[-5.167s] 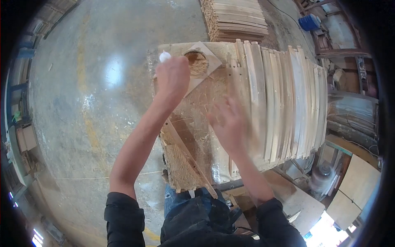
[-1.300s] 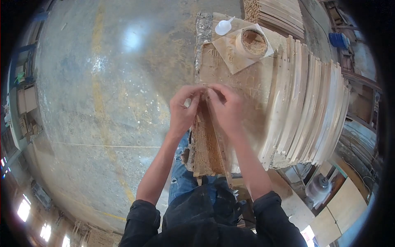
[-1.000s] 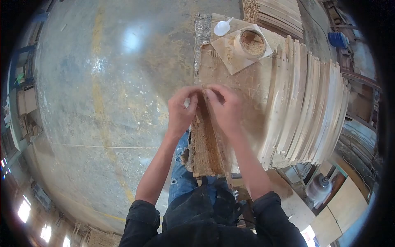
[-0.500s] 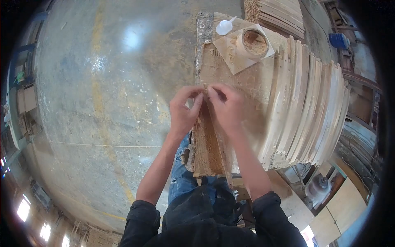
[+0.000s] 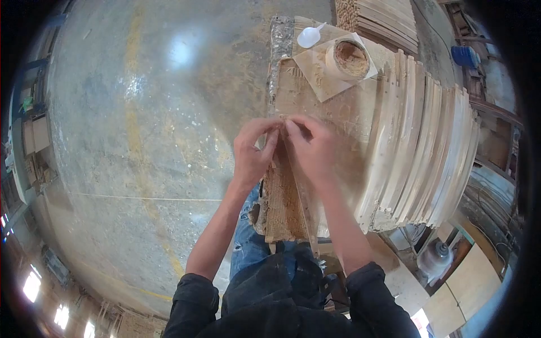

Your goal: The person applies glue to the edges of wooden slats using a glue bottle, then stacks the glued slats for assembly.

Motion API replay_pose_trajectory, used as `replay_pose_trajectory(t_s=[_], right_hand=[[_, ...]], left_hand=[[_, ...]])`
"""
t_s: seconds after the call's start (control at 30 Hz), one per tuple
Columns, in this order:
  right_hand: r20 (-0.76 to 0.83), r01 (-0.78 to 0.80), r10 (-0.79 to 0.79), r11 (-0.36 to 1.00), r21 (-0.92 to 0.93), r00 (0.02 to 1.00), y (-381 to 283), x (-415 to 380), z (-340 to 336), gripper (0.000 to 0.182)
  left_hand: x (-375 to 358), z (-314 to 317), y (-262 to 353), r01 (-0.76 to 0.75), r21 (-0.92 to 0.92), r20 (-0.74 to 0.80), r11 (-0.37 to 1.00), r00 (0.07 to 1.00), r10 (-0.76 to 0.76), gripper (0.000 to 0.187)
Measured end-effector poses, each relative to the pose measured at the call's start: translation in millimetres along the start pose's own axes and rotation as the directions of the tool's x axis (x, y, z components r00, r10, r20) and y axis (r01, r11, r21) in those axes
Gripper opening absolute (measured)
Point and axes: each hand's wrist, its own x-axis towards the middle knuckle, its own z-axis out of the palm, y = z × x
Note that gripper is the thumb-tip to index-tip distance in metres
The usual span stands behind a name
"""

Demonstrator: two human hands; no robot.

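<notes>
My left hand (image 5: 252, 151) and my right hand (image 5: 313, 147) meet fingertip to fingertip over the left side of the workbench (image 5: 346, 163). Between them is the far end of a thin wooden strip (image 5: 301, 194), which slants back toward my body. Thumb and fingers of my right hand are closed on that end. The left thumb and forefinger are pinched right beside it; whatever they hold is too small to make out. Under the strip lies a brown, rough-faced board (image 5: 280, 211). Beyond my hands, an open tub of tan paste (image 5: 349, 59) stands on a square sheet (image 5: 324, 84).
A white plastic scoop (image 5: 309, 37) lies near the bench's far edge. Many pale wooden strips (image 5: 414, 141) are lined up on the right side. Another wood stack (image 5: 383, 22) stands behind the bench. Concrete floor (image 5: 163, 129) stretches to the left.
Both hands stay at the strip's end, with only a very slight shift of the fingers. The view has moved a tiny bit; nothing else differs visibly.
</notes>
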Motion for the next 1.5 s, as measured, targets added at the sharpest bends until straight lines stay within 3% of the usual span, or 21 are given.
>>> replay_pose_trajectory(t_s=[0.43,0.83,1.23,1.33,1.43,1.5], right_hand=[[-0.011,0.022,-0.021,0.999,0.028,1.000,3.7,-1.7,0.6,0.014],[-0.011,0.060,-0.060,0.998,-0.025,0.998,-2.5,-2.1,0.0,0.017],[0.056,-0.060,0.059,0.998,0.018,0.997,-5.1,-0.3,-5.5,0.017],[-0.098,0.052,-0.060,0.995,-0.084,0.993,-10.4,15.8,-19.7,0.018],[-0.245,0.303,-0.503,0.771,-0.560,0.829,-3.2,50.7,-33.0,0.027],[-0.252,0.313,-0.550,0.731,-0.606,0.796,-8.0,79.6,-33.9,0.038]], left_hand=[[3.2,-2.4,0.0,-0.005,0.007,0.028,1.000,1.000,0.005,0.016],[2.4,0.3,-1.8,0.106,-0.116,0.001,0.988,0.994,-0.107,0.016],[1.7,-1.6,-4.5,0.100,-0.114,0.029,0.988,0.995,-0.097,0.015],[3.1,-2.7,-2.9,0.076,-0.087,0.038,0.993,0.997,-0.073,0.015],[2.9,-2.3,0.2,0.117,-0.091,0.030,0.989,0.993,-0.115,0.014],[4.3,-0.4,3.2,0.120,-0.093,0.017,0.988,0.993,-0.118,0.013]])
